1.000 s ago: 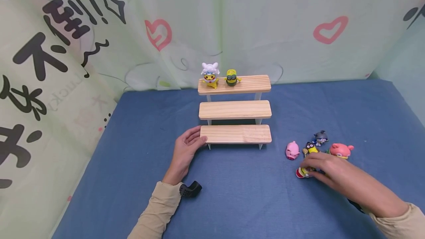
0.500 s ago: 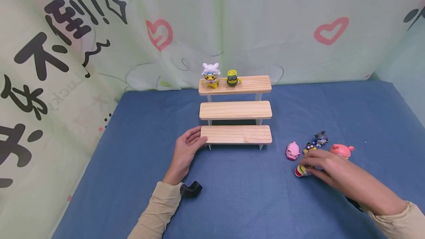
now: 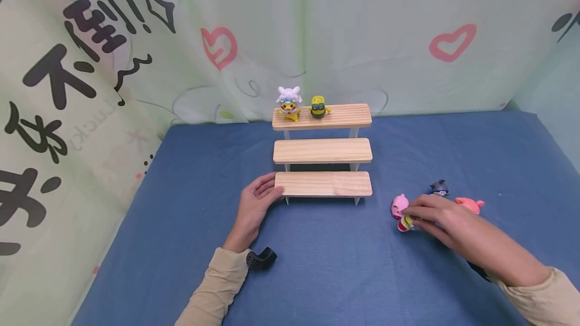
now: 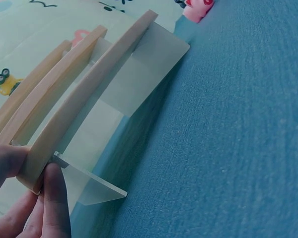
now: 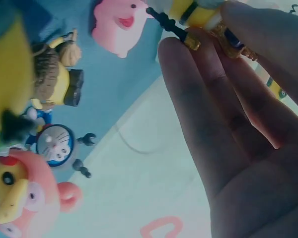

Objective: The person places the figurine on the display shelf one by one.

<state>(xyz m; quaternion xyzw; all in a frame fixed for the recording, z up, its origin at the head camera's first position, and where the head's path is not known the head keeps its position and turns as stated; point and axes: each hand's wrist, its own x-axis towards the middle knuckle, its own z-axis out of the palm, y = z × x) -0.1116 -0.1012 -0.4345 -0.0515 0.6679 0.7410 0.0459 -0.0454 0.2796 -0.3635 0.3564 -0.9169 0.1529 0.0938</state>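
Note:
My left hand (image 3: 254, 208) grips the left end of the lowest board of a three-tier wooden display stand (image 3: 322, 151), thumb on top and fingers beneath in the left wrist view (image 4: 32, 183). Between thumb and fingertips, my right hand (image 3: 462, 228) pinches a small toy figurine (image 3: 405, 223) with yellow, white and red parts; the palm hides much of it. In the right wrist view a dark rod with a gold end (image 5: 171, 25) sticks out from this figurine. A pink pig figurine (image 3: 400, 205) stands right beside it.
On the top tier stand a white-hatted yellow figurine (image 3: 289, 103) and a goggled green-and-yellow one (image 3: 318, 107). Near my right hand are a grey-headed figurine (image 3: 439, 187), a pink one (image 3: 470, 205) and a brown-and-yellow one (image 5: 52, 77). A printed curtain (image 3: 362, 39) hangs behind.
My right hand has moved slightly left and away from me with the pinched figurine, coming close to the pig. It now covers the brown-and-yellow figurine in the head view. My left hand stays put.

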